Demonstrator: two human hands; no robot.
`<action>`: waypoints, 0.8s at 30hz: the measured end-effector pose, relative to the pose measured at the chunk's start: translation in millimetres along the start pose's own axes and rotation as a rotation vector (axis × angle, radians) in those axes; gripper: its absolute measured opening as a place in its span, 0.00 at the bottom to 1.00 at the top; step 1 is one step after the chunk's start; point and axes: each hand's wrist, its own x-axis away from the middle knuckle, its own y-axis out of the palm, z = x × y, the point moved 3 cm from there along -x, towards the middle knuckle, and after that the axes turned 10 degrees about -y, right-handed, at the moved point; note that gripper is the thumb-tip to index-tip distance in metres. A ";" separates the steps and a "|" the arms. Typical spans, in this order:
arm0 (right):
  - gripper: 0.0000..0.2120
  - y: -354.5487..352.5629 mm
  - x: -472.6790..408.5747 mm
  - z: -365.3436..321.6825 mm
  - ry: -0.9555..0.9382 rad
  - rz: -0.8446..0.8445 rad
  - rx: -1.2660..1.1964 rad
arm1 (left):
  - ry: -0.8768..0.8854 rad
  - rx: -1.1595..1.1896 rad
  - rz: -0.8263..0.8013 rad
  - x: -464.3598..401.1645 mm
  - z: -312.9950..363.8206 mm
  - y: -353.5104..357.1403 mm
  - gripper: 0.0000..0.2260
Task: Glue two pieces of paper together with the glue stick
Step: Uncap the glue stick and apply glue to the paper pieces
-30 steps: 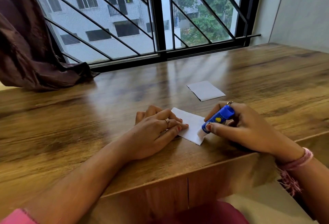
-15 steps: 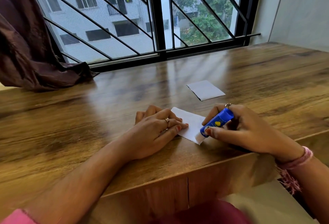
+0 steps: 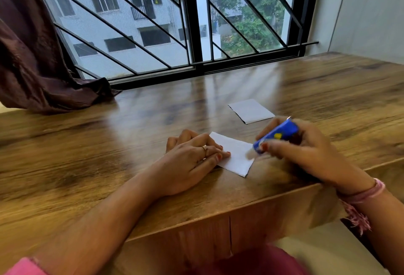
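Note:
A small white paper (image 3: 237, 156) lies on the wooden table (image 3: 109, 143) near its front edge. My left hand (image 3: 190, 161) rests flat on the paper's left part, fingers together, pinning it down. My right hand (image 3: 306, 154) grips a blue glue stick (image 3: 276, 134) with a yellow mark, tilted, with its pale tip down on the right side of that paper. A second white paper (image 3: 251, 111) lies flat farther back, just beyond my right hand, untouched.
A barred window (image 3: 192, 23) runs along the table's far edge. A brown curtain (image 3: 32, 67) drapes onto the table at the back left. A white wall (image 3: 371, 12) stands at the right. The table's front edge (image 3: 229, 215) is just below my hands.
The glue stick's tip has moved up along the paper's right side, away from the near corner, with my right hand blurred in motion. My left hand has stayed put.

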 end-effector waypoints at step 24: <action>0.06 -19.3 -0.1 25.7 0.288 0.595 -0.243 | 0.168 0.016 -0.034 6.4 0.5 -14.4 0.15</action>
